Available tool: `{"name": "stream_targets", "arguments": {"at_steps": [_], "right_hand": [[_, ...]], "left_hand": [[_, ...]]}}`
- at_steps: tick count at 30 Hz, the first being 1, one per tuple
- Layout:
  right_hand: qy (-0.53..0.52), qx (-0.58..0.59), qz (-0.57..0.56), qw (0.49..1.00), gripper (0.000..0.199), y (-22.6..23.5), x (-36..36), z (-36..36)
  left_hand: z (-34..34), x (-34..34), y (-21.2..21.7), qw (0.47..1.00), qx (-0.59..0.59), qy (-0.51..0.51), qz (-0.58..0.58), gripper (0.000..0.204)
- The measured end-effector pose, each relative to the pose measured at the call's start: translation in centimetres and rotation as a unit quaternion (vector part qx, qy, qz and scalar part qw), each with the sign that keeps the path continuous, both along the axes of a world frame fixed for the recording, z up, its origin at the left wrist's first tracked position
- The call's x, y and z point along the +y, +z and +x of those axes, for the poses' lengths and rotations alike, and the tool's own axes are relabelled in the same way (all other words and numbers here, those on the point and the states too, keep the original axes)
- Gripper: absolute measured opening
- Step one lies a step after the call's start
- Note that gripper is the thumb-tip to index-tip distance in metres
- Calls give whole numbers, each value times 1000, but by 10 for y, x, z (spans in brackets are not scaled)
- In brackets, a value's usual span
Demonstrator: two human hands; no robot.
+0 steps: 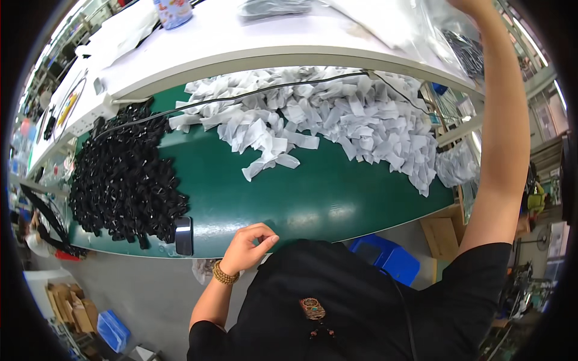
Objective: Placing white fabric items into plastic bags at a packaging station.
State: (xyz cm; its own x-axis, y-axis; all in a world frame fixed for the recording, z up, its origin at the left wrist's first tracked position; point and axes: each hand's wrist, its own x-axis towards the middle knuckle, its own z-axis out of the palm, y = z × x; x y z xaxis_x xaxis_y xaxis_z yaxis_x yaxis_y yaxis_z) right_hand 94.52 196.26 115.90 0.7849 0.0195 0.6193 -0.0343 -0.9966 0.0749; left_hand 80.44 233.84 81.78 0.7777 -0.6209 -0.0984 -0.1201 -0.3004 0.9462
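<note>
My left hand (248,246) is at the near edge of the green tabletop (241,198), a beaded bracelet (225,274) on its wrist. Its fingers are curled in loosely, and nothing shows in them. Raised high at the right, my right hand (471,5) is by clear plastic bags (430,33) on the upper shelf; the top edge cuts off its fingers. Small white translucent packets (373,120) lie heaped across the back of the table. A pile of small black parts (126,174), too tangled to name, covers the left. Beside it lies a dark phone (183,236).
A white shelf (241,45) spans above the table, carrying a printed tub (173,13) and bags. A black cable (241,96) crosses in front of the packets. Below the table stand a blue bin (388,256) and a cardboard box (442,237) at right.
</note>
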Motion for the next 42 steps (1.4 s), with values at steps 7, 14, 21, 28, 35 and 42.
{"name": "stream_targets", "arguments": {"at_steps": [7,14,21,28,35,42], "right_hand": [[208,86,209,951,23,-101,1,-128],[123,161,375,904,34,-313,13,-182],[-42,262,710,652,46,-434,41,-185],[-6,292,886,360,35,-524,-25,-204],[273,294,398,825,75,-378,81,-204],[321,145,328,876,24,-416,90,-184]], "left_hand": [[6,-79,50,989,-68,-55,-121,31],[8,-154,-9,900,284,-66,-323,80],[-13,-143,-96,908,306,209,-196,18],[-15,-85,-117,889,248,338,-184,16],[-35,-89,-57,962,-115,242,39,11],[-54,-100,-32,953,-181,156,185,13]]}}
